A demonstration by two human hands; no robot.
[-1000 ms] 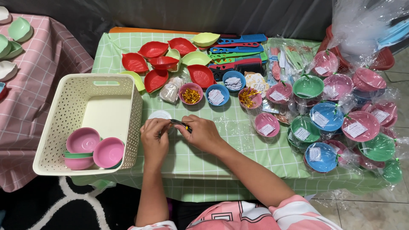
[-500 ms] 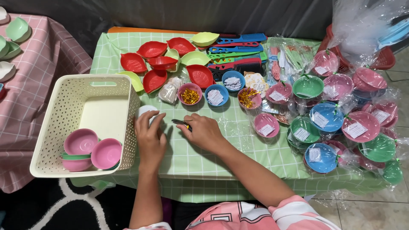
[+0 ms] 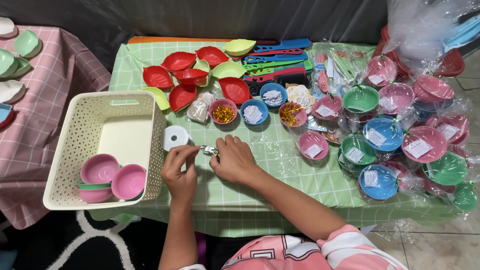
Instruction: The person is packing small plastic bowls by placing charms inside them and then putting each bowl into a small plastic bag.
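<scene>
Hands, left [image 3: 179, 170] and right [image 3: 234, 160], pinch a small metal clip [image 3: 208, 149] between them.

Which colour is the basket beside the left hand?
Cream-white, seen in the head view: the basket beside the left hand.

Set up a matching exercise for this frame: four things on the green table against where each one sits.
Things:
1. cream basket
2. white tape roll
3. combs
4. wrapped bowls

Places:
A. far edge, middle
B. right side of the table
C. left end, holding pink bowls
D. just beyond the left hand

Pairs: 1-C, 2-D, 3-A, 4-B
</scene>
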